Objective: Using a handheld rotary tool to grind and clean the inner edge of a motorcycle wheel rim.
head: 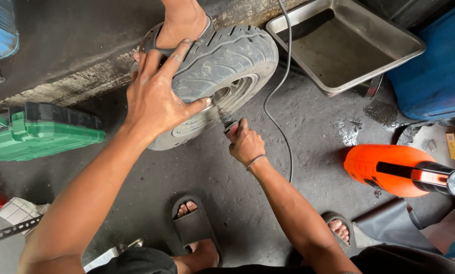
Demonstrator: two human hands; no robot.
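The left hand [154, 96] lies spread on the small tyre [222, 71] standing on the oily floor [212, 182], and the right hand [245, 144], closed around a thin tool [222, 117] at the rim, should probably push slowly while the tyre is held firmly.

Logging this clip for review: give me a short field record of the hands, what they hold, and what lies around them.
left hand: spread on the tyre, steadying it
right hand: grips a small tool pointed at the wheel hub
foot: a sandalled foot rests on the tyre's top
floor left: green case
floor right: orange tool, metal tray, blue tub
cable: runs from the tray side down past the tyre
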